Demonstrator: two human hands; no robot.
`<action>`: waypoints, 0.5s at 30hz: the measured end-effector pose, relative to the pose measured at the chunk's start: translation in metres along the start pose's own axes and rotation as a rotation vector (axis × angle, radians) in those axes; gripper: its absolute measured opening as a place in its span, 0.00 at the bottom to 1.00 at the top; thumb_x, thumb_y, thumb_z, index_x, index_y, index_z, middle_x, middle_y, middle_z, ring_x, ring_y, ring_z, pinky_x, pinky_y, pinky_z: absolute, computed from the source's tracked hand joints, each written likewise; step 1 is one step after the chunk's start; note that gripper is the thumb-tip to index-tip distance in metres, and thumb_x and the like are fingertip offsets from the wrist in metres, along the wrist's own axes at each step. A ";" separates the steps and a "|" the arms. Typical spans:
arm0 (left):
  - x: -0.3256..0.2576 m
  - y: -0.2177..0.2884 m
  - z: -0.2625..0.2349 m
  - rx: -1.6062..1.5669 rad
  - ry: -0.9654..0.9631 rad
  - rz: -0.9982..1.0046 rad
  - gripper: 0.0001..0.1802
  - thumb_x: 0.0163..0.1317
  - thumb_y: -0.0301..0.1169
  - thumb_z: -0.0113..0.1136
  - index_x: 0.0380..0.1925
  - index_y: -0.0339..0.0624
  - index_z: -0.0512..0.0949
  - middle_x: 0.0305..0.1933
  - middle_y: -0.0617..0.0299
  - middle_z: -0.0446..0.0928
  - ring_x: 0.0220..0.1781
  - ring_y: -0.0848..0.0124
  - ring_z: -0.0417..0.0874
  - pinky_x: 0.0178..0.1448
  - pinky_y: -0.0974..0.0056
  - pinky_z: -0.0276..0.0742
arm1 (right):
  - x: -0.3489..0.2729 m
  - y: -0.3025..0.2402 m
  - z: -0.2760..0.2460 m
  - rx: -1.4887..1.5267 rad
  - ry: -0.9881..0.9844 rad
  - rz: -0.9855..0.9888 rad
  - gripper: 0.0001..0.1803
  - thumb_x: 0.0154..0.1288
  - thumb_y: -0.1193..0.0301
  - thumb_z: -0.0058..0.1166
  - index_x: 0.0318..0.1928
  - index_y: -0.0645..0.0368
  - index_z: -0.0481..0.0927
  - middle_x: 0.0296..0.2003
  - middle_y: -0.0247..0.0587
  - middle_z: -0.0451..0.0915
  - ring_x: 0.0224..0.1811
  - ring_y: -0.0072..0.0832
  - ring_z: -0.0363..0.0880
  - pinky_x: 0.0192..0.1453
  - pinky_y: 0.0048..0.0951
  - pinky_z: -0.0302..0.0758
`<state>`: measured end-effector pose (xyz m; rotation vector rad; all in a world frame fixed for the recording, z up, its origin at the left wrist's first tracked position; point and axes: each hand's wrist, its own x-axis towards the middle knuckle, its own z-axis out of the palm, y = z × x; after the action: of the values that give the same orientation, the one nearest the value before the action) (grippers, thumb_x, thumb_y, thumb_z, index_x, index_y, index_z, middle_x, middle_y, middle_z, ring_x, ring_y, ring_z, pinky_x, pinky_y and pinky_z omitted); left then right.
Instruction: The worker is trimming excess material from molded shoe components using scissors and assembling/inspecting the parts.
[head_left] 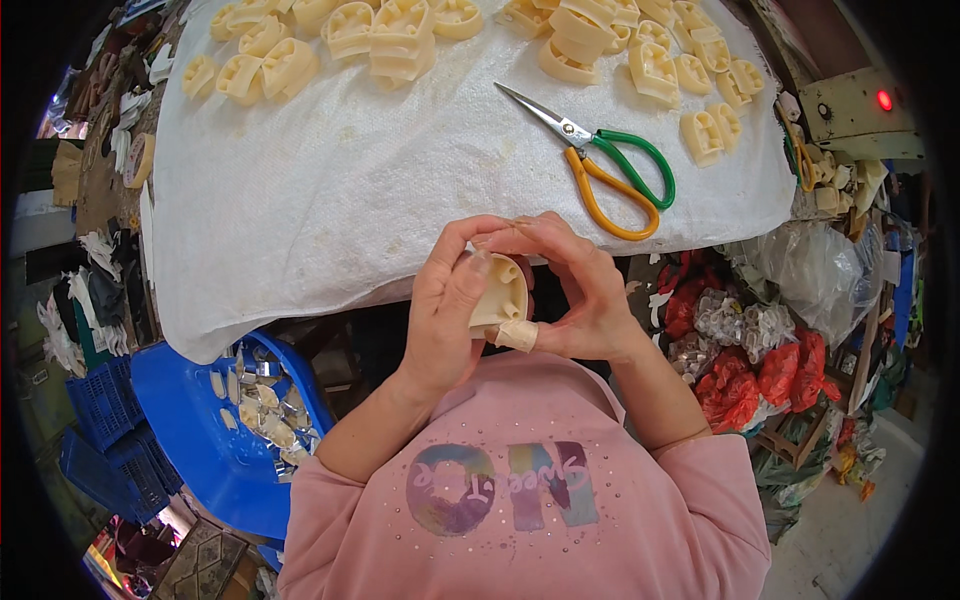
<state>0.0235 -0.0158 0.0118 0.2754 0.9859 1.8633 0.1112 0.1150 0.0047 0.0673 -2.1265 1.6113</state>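
Note:
A cream-coloured moulded piece (497, 300), hollow with a rounded rim and small inner posts, is held between my two hands just off the table's near edge. My left hand (447, 300) is closed around its left side, with the thumb pressed on its upper rim. My right hand (583, 290) is closed on the other side, its fingers arched over the top and meeting the left fingertips. A pale wrap (517, 335) covers the right thumb, which lies against the lower edge. Scissors (590, 150) with one green and one orange handle lie partly spread beyond my right hand.
Similar cream pieces (402, 40) sit in groups along the far side of the white sheet (330, 180). A blue tub (185, 430) with shiny and cream bits stands at lower left. Red plastic bags (780, 375) pile up at right, below a box with a red light (884, 100).

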 end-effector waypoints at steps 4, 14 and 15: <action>-0.001 -0.002 0.005 0.082 -0.012 0.003 0.28 0.66 0.45 0.48 0.60 0.44 0.57 0.40 0.52 0.73 0.34 0.68 0.78 0.34 0.65 0.78 | -0.002 -0.004 0.001 0.131 0.090 0.052 0.32 0.50 0.71 0.65 0.58 0.52 0.70 0.48 0.39 0.70 0.38 0.24 0.73 0.35 0.23 0.73; 0.003 -0.009 0.019 0.063 0.053 0.052 0.42 0.63 0.64 0.39 0.65 0.43 0.52 0.51 0.55 0.68 0.38 0.68 0.78 0.33 0.65 0.79 | 0.018 0.010 -0.013 0.766 -0.140 0.635 0.11 0.65 0.66 0.54 0.40 0.62 0.78 0.38 0.33 0.75 0.38 0.20 0.74 0.42 0.22 0.72; 0.003 -0.009 0.018 0.138 0.030 0.086 0.40 0.65 0.61 0.41 0.65 0.43 0.53 0.51 0.55 0.68 0.40 0.69 0.78 0.34 0.66 0.79 | 0.019 0.007 -0.017 0.639 -0.181 0.439 0.08 0.65 0.68 0.55 0.38 0.61 0.77 0.39 0.34 0.75 0.40 0.22 0.74 0.44 0.23 0.72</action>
<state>0.0382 -0.0029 0.0159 0.3783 1.1418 1.8836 0.0974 0.1372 0.0090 -0.0575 -1.7349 2.5840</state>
